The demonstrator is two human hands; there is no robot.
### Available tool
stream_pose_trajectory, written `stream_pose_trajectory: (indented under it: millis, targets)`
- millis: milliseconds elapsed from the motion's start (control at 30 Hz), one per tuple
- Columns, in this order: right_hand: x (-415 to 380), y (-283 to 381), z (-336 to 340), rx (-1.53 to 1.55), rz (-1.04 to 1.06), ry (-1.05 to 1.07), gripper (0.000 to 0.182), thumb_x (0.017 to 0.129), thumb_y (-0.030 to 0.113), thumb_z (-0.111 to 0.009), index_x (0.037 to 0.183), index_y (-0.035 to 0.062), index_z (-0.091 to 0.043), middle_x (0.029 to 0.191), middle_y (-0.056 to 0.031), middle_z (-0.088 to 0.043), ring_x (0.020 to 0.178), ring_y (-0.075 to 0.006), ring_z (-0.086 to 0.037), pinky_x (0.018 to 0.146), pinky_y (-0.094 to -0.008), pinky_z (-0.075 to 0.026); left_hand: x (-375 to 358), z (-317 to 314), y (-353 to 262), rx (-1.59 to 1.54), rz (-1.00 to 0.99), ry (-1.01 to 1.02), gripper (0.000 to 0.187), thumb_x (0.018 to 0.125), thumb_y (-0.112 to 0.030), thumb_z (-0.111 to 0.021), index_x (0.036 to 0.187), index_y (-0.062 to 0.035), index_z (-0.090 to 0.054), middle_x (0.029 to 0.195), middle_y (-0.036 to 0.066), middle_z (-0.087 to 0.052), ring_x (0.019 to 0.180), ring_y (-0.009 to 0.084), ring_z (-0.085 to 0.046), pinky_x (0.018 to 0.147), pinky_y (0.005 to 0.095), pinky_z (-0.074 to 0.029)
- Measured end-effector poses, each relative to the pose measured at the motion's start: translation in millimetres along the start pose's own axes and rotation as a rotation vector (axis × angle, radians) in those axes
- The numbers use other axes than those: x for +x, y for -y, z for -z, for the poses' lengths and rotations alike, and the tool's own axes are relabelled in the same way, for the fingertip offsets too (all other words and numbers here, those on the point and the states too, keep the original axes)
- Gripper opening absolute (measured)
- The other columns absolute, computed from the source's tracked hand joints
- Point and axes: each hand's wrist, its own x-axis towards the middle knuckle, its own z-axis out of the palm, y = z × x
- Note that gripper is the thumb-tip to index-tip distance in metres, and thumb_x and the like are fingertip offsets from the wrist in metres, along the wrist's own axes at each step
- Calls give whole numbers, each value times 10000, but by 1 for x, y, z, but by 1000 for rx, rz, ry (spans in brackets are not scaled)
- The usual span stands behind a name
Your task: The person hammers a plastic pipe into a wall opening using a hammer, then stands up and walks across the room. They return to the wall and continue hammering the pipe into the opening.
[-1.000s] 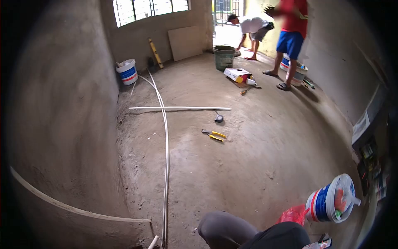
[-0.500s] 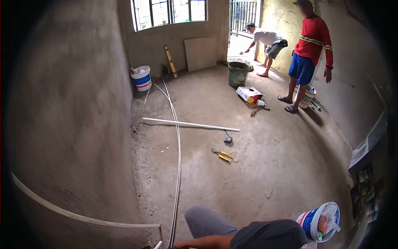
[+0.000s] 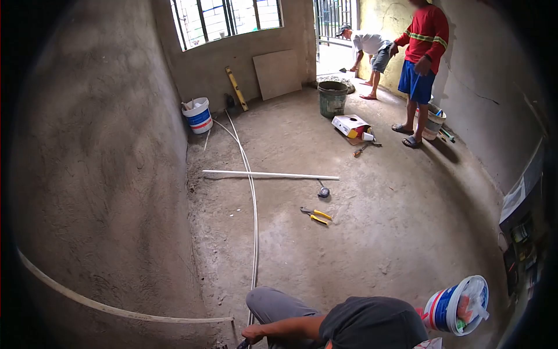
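My right arm, in a dark sleeve, reaches left across the bottom edge in front of my grey-trousered knee (image 3: 276, 305). My right hand (image 3: 253, 333) is closed low on the floor beside the near end of two long thin white strips (image 3: 254, 232). A small dark thing shows at its fingers, cut off by the frame edge, too little to name. My left hand is out of view. Ahead on the floor lie a straight white strip (image 3: 290, 175) across the long ones, a tape measure (image 3: 324, 192) and yellow-handled pliers (image 3: 316, 215).
A long pale strip (image 3: 116, 311) runs along the left wall. Buckets stand at the back left (image 3: 198, 115), by the doorway (image 3: 332, 100) and at my right (image 3: 457, 306). A box (image 3: 350, 126) and screwdriver (image 3: 361, 150) lie ahead. One person (image 3: 425, 41) stands; another (image 3: 372, 46) bends with a trowel.
My view has shifted slightly, and my right hand has come up into the frame. The person in red has turned and bent an arm. The bending person's trowel hand has moved slightly.
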Motion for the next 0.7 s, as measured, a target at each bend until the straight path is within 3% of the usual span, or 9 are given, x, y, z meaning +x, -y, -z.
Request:
stream_pose_trajectory:
  millis: [333, 700]
  targets:
    - [-23, 24, 34, 13, -23, -27, 211, 641, 179, -605, 743, -3, -574, 736, -238, -616, 740, -416, -620, 622, -476, -495, -2, 1, 15, -25, 66, -1, 225, 906, -252, -487, 871, -83, -631, 660, 50, -581, 528, 179, -511, 452, 353, -400]
    - [-14, 22, 24, 5, -69, -58, 205, 614, 150, -613, 739, -12, -617, 755, -242, -631, 757, -411, -627, 641, -467, -504, -7, -3, 25, -37, 104, -4, 221, 904, -252, -492, 869, -84, -630, 656, 48, -580, 524, 177, -511, 446, 349, -397]
